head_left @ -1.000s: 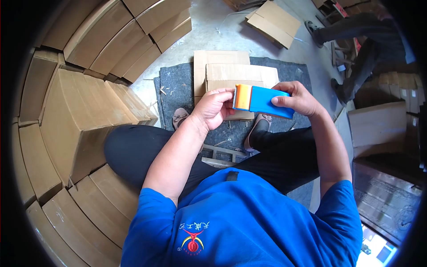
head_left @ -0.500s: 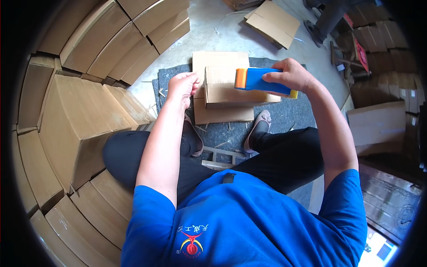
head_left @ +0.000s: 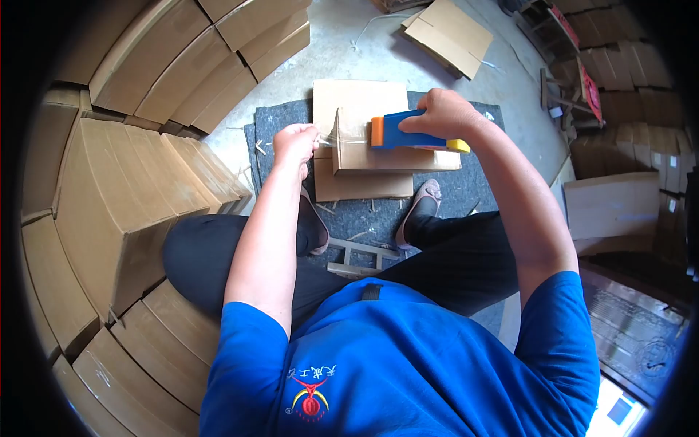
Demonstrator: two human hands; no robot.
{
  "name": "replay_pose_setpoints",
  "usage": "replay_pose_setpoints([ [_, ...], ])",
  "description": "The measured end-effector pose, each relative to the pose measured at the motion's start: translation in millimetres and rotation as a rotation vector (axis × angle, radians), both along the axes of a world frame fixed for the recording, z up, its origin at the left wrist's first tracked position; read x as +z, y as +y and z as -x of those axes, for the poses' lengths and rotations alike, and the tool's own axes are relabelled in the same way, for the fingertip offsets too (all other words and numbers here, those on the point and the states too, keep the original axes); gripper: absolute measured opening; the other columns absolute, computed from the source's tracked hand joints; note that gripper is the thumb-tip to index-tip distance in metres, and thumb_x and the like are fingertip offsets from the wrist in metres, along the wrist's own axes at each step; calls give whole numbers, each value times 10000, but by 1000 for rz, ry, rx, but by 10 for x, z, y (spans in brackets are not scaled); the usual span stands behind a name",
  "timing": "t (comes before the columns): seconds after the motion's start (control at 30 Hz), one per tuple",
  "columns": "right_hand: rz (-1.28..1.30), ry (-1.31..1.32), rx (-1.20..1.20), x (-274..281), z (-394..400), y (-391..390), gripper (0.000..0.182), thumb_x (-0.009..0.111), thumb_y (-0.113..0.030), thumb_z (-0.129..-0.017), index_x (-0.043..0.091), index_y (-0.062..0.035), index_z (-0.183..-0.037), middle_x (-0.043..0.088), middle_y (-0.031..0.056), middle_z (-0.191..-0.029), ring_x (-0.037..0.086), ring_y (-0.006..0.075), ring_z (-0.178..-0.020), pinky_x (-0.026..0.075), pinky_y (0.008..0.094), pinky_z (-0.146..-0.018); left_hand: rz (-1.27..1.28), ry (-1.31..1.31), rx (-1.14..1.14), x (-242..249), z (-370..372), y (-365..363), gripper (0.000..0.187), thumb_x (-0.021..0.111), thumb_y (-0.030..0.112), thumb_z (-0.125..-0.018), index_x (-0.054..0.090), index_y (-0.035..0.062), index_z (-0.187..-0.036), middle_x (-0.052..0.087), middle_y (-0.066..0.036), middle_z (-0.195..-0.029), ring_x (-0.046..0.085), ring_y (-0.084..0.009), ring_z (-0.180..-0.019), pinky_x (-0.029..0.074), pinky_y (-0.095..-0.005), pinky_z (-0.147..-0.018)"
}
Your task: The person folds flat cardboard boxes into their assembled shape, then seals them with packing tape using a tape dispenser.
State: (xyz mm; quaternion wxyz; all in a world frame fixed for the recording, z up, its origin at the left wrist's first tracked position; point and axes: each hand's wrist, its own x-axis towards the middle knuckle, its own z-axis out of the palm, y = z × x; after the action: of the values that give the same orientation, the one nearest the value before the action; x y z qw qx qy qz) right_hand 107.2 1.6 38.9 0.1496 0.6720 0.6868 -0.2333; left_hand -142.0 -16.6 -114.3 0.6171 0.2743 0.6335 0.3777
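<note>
A cardboard box [head_left: 408, 160] lies in front of me on flat cardboard [head_left: 360, 93], between my feet. Over its top, my right hand [head_left: 445, 118] grips a blue tape dispenser [head_left: 402, 132] with an orange front and a yellow end. My left hand [head_left: 295, 143] is closed in a pinch just left of the box. From its fingertips a thin strip of clear tape [head_left: 332, 138] stretches toward the dispenser's orange front, passing over the box's left edge. Whether the tape touches the cardboard is hard to see.
Stacked cartons [head_left: 138, 175] rise close on my left. A dark mat [head_left: 466, 175] lies under the box, with a small wooden frame [head_left: 360, 258] near my feet. Folded cardboard [head_left: 448, 36] lies on the floor ahead. More cartons [head_left: 619, 146] stand at right.
My right hand has brought the dispenser slightly left and closer to the box top. A clear strip now shows between it and my left hand. The person's legs at upper right are gone from view.
</note>
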Motion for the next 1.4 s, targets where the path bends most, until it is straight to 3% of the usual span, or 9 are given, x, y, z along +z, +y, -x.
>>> replay_pose_setpoints([
  [0.2, -12, -215, 139, 16, 248, -91, 507, 632, -488, -791, 727, -56, -1037, 708, 120, -1041, 646, 266, -1036, 473, 397, -948, 56, 92, -72, -154, -16, 18, 142, 711, 196, -890, 691, 55, -889, 603, 44, -707, 478, -35, -573, 376, -202, -509],
  [0.3, -524, -366, 539, -197, 366, -315, 340, 624, -335, -842, 666, -60, -1038, 596, 99, -1085, 472, 234, -1161, 322, 409, -983, 48, 62, -104, -139, 21, 27, 152, 705, 207, -896, 687, 58, -875, 604, 42, -704, 480, -37, -577, 378, -208, -513],
  [0.33, -639, -377, 660, -202, 495, -408, 268, 613, -259, -847, 665, -64, -1024, 612, 90, -1064, 503, 228, -1111, 356, 394, -949, 49, 60, -95, -117, 33, 26, 152, 705, 207, -896, 687, 58, -875, 604, 42, -704, 480, -37, -577, 378, -208, -513],
  [0.4, -464, -245, 756, -316, 719, -621, 229, 590, -199, -883, 645, -70, -1064, 636, 60, -1013, 556, 195, -999, 415, 341, -851, 58, 29, -60, -77, 48, 25, 173, 751, 158, -837, 700, 4, -898, 640, -19, -729, 529, -89, -603, 408, -253, -533],
  [0.5, -290, -301, 800, -542, 963, -852, 460, 568, -158, -926, 471, -100, -1372, 663, 44, -981, 617, 194, -955, 433, 341, -820, 56, 24, -66, -55, 37, 12, 171, 700, 217, -903, 675, 48, -901, 616, 33, -719, 489, -45, -577, 381, -212, -515],
  [0.6, -207, -403, 756, -758, 1084, -861, 465, 556, -159, -936, 455, -126, -1388, 669, 54, -984, 634, 204, -942, 434, 339, -815, 55, -8, -92, -57, 67, 16, 182, 695, 217, -911, 679, 38, -940, 621, 29, -726, 497, -47, -585, 385, -211, -518],
  [0.77, -232, -283, 709, -940, 1026, -773, 390, 546, -161, -919, 529, -120, -1306, 697, 96, -957, 664, 238, -892, 478, 362, -730, 40, -32, -54, -65, 41, 8, 199, 697, 230, -921, 682, 35, -956, 625, 22, -739, 501, -48, -589, 385, -208, -515],
  [0.93, -360, -195, 749, -1065, 999, -773, 200, 558, -139, -879, 568, -64, -1064, 697, 105, -841, 686, 250, -818, 522, 365, -686, 58, -51, -8, -163, 16, 23, 199, 712, 226, -915, 680, 36, -965, 629, 15, -755, 501, -51, -584, 382, -205, -508],
  [1.4, -388, -95, 701, -1080, 962, -800, 111, 568, -119, -853, 553, -92, -960, 685, 119, -827, 682, 274, -853, 545, 391, -694, 25, -54, -33, -318, 19, -27, 185, 711, 197, -912, 680, 32, -990, 645, 5, -765, 488, -44, -581, 374, -202, -508],
])
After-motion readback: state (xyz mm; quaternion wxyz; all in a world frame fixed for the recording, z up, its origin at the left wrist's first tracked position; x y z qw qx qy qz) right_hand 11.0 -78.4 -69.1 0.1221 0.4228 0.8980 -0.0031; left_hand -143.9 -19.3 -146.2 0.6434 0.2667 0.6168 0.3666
